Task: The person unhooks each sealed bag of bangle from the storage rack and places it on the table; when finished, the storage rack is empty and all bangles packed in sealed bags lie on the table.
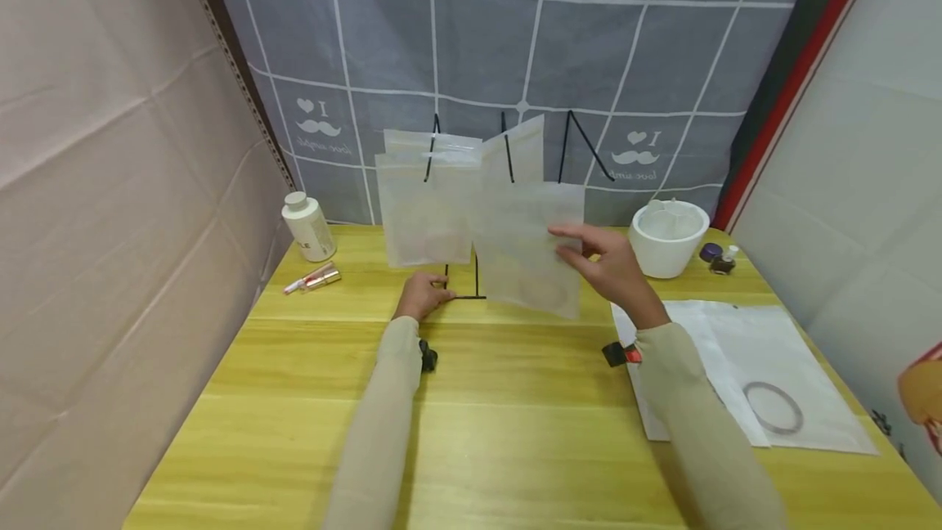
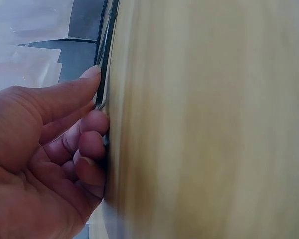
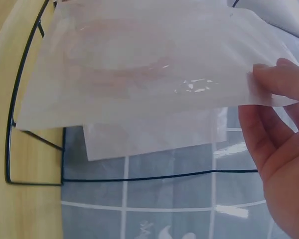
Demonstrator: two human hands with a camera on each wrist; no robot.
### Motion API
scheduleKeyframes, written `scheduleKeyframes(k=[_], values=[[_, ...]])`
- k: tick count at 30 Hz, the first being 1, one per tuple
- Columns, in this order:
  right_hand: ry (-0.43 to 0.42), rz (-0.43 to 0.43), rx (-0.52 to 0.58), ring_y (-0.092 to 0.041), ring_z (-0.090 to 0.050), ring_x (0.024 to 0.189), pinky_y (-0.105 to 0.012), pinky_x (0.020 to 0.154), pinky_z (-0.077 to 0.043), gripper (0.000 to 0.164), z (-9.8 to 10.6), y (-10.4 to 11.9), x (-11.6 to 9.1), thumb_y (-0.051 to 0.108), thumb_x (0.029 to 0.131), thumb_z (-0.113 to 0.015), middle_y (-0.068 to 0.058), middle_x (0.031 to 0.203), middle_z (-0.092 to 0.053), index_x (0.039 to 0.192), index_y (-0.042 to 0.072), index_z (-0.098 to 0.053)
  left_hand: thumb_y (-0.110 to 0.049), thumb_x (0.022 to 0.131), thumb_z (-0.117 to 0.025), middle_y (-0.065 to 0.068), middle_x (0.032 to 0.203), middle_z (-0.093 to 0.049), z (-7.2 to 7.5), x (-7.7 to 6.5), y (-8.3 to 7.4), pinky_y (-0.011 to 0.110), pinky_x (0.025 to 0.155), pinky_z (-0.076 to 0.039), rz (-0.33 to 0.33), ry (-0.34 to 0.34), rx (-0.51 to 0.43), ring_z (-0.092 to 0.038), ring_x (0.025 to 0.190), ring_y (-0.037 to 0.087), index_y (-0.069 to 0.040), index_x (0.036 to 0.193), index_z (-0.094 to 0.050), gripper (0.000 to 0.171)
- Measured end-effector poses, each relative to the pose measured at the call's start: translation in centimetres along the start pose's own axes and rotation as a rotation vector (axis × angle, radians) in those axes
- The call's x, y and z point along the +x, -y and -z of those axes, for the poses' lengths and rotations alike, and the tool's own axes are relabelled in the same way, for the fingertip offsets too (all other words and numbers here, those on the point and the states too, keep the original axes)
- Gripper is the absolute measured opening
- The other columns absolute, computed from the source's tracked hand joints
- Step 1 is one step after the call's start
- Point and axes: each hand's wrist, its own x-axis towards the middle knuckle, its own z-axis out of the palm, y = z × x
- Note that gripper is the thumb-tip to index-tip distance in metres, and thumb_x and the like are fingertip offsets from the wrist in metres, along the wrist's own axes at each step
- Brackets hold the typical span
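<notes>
Sleeves, right grip pinching pouch, left grip holding rack

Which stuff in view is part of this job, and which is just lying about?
Part of the job:
- black wire rack, steadied by the left hand
- translucent bag pinched in the right hand
- hanging bags
- flat white bags on the table, probably

Just lying about:
- white bottle
- lipstick tubes
- white pot
- purple cap
- small dark bottle

Free tabletop in front of rack
</notes>
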Motion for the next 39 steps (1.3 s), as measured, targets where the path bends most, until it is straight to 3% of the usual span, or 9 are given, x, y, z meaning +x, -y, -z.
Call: scheduleKeyframes(k=[4,7,11,16,20,27,34,39], values=[[0.071,0.045,-0.042,-0.008,-0.064,0.079,-0.014,0.068,-0.047,0.038,2.4,1.2,-2.0,-0.013,0.076,-0.08,-0.014,0.11,-0.075,0.111,0.002,-0.077,-0.018,0.091,-0.077,0.013,0.142,-0.059,-0.2,0.1,0.2,0.029,0.068,-0.05,0.004,0.015,0.0,-0.067,0.086,0.019,-0.01,0.132,-0.068,0.043],[0.136,-0.009,-0.004,-0.007,-0.061,0.073,-0.016,0.061,-0.046,0.04,4.6,2.5,-3.6,-0.015,0.075,-0.08,-0.007,0.106,-0.076,0.111,0.001,-0.076,-0.018,0.092,-0.076,0.013,0.143,-0.059,0.0,0.1,0.2,0.026,0.06,-0.046,0.005,0.023,-0.012,-0.059,0.066,0.014,-0.01,0.133,-0.068,0.043],[0.246,-0.312,0.13,-0.012,-0.052,0.065,-0.023,0.058,-0.045,0.035,7.0,2.5,-5.7,-0.004,0.084,-0.078,0.003,0.088,-0.069,0.118,0.001,-0.073,-0.017,0.093,-0.075,0.015,0.145,-0.056,0.4,0.1,0.1,0.027,0.056,-0.043,0.014,0.027,-0.039,-0.052,0.059,0.013,-0.01,0.134,-0.067,0.043],[0.42,-0.779,0.26,-0.013,-0.054,0.081,-0.028,0.075,-0.052,0.041,6.8,-1.9,-8.5,0.017,0.09,-0.077,0.002,0.1,-0.065,0.127,0.001,-0.068,-0.017,0.092,-0.076,0.015,0.145,-0.057,0.7,0.1,0.2,0.027,0.057,-0.044,0.02,0.012,-0.035,-0.053,0.059,0.012,-0.009,0.133,-0.067,0.044],[0.544,-0.95,0.192,-0.012,-0.056,0.091,-0.031,0.078,-0.054,0.046,5.5,-5.4,-10.6,0.022,0.089,-0.08,-0.004,0.111,-0.067,0.128,0.002,-0.068,-0.017,0.091,-0.077,0.014,0.142,-0.059,0.5,0.5,0.4,0.026,0.056,-0.044,0.004,0.019,-0.043,-0.053,0.056,0.011,-0.009,0.132,-0.069,0.043],[0.588,-0.933,0.079,-0.018,-0.054,0.093,-0.03,0.073,-0.05,0.043,4.4,-7.7,-11.7,0.024,0.086,-0.082,-0.014,0.123,-0.067,0.122,0.002,-0.072,-0.016,0.09,-0.078,0.015,0.143,-0.058,0.2,0.8,0.4,0.027,0.055,-0.044,0.005,0.033,-0.041,-0.053,0.056,0.011,-0.01,0.132,-0.069,0.043],[0.578,-0.911,0.0,-0.019,-0.051,0.094,-0.028,0.077,-0.043,0.036,3.6,-8.6,-11.9,0.022,0.085,-0.083,-0.008,0.112,-0.071,0.116,0.005,-0.075,-0.015,0.091,-0.077,0.014,0.142,-0.059,0.1,0.5,0.1,0.026,0.055,-0.045,0.0,0.032,-0.059,-0.058,0.061,0.014,-0.009,0.133,-0.068,0.044],[0.598,-0.889,-0.028,-0.018,-0.051,0.079,-0.028,0.069,-0.043,0.033,3.3,-8.8,-12.0,0.019,0.085,-0.082,-0.004,0.098,-0.069,0.115,0.006,-0.076,-0.014,0.091,-0.077,0.014,0.14,-0.061,0.2,0.4,0.1,0.026,0.057,-0.047,-0.001,0.019,-0.047,-0.065,0.07,0.016,-0.008,0.132,-0.068,0.043]])
